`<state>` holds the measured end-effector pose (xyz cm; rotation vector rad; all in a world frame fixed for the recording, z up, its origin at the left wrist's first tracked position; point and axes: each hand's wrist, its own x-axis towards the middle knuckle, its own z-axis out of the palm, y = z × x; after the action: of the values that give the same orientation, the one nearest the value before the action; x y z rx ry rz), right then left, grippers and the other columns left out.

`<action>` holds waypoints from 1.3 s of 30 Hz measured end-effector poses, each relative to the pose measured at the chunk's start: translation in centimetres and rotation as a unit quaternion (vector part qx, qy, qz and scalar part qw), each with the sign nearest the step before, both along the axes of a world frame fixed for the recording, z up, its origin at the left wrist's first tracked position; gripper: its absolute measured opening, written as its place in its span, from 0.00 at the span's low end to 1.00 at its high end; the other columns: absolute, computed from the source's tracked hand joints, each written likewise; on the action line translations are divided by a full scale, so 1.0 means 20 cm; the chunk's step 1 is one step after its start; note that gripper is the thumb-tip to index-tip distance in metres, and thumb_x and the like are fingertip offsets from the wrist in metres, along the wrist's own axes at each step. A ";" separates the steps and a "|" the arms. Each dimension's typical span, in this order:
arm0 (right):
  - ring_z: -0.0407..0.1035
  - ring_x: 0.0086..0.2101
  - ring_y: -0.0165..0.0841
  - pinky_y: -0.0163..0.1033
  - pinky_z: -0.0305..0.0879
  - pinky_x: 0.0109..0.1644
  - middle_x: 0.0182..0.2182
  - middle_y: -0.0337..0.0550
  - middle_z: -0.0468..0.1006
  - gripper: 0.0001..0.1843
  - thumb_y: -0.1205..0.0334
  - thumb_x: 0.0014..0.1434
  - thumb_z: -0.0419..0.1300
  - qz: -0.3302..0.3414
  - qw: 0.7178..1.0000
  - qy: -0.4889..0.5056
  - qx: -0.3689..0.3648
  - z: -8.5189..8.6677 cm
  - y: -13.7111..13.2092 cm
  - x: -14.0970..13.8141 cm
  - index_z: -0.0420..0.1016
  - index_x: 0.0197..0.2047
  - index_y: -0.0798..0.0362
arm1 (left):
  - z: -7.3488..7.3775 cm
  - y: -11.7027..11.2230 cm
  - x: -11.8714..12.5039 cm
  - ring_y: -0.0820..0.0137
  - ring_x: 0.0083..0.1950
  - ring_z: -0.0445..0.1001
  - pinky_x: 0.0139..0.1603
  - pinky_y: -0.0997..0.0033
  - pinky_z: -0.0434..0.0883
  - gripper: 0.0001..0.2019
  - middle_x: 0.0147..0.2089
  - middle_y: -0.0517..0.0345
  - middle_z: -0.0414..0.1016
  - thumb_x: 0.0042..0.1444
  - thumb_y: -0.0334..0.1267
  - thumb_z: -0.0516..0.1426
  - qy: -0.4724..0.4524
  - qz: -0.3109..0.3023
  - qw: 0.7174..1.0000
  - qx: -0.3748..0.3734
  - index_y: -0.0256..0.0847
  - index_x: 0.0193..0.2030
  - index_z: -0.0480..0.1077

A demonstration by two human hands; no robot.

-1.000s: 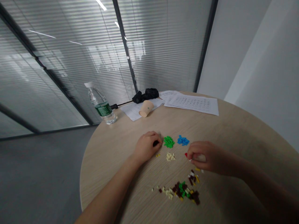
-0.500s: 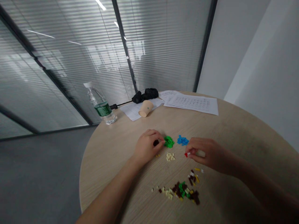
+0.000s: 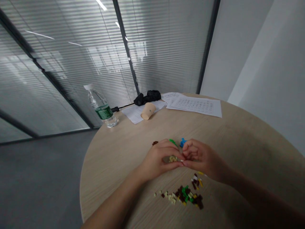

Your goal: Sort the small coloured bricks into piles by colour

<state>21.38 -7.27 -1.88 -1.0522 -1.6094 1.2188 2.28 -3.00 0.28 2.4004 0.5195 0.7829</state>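
My left hand [image 3: 158, 159] arches over a small pile of cream toy bricks [image 3: 173, 158], thumb and fingers bent toward each other. Its fingertips meet those of my right hand [image 3: 202, 157] at a tiny whitish brick [image 3: 182, 160], pinched between them. The right fingers are curled, and what else they may hold is hidden. Behind the hands, green bricks [image 3: 172, 141] and blue bricks [image 3: 183, 142] show in part. Some dark brown bricks [image 3: 155, 143] lie beyond the left hand. Nearer me is a mixed heap of brown, green, cream and yellow bricks [image 3: 186, 194].
A water bottle [image 3: 103, 109] stands at the table's left edge. A paper cup [image 3: 148, 111] lies on its side on a sheet, near a black bundle [image 3: 152, 96]. Printed papers [image 3: 195, 106] lie at the back of the round table [image 3: 107, 171].
My left hand has moved right from beside the green bricks to over the cream pile. The right hand has shifted slightly left, and the fingertips now meet. The red piece is no longer visible.
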 end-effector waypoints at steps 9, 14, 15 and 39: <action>0.73 0.30 0.29 0.35 0.70 0.35 0.27 0.37 0.76 0.12 0.60 0.46 0.66 0.004 0.998 0.030 -0.051 -0.01 0.01 0.00 0.67 0.31 0.53 | 0.01 0.01 -0.01 0.71 0.40 0.70 0.45 0.68 0.66 0.05 0.35 0.57 0.75 0.58 0.38 0.56 0.031 0.003 0.999 -0.002 0.41 0.34 0.72; 0.74 0.30 0.32 0.37 0.70 0.35 0.27 0.40 0.79 0.12 0.59 0.47 0.65 -0.047 0.998 0.003 -0.031 -0.01 0.02 0.02 0.70 0.35 0.53 | 0.06 0.08 -0.11 0.70 0.40 0.70 0.45 0.69 0.65 0.05 0.35 0.58 0.75 0.55 0.36 0.55 0.148 0.032 0.989 0.002 0.41 0.32 0.72; 0.74 0.29 0.32 0.37 0.70 0.34 0.27 0.40 0.79 0.12 0.59 0.47 0.64 -0.055 0.998 -0.004 -0.025 0.00 0.03 0.02 0.70 0.35 0.53 | 0.07 0.10 -0.14 0.70 0.39 0.70 0.44 0.69 0.65 0.05 0.34 0.59 0.74 0.54 0.35 0.55 0.185 0.044 0.982 0.012 0.41 0.30 0.72; 0.71 0.27 0.32 0.36 0.68 0.30 0.24 0.39 0.76 0.07 0.59 0.49 0.59 -0.078 0.993 -0.086 0.029 -0.01 0.04 0.07 0.72 0.32 0.52 | 0.06 0.17 -0.31 0.73 0.29 0.69 0.29 0.78 0.61 0.04 0.27 0.64 0.73 0.46 0.34 0.58 0.342 0.094 0.927 -0.119 0.40 0.30 0.73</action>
<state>22.83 -6.38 -1.98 -1.2495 -1.6476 0.9958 -3.83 0.37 1.43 2.3655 1.0604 -0.0859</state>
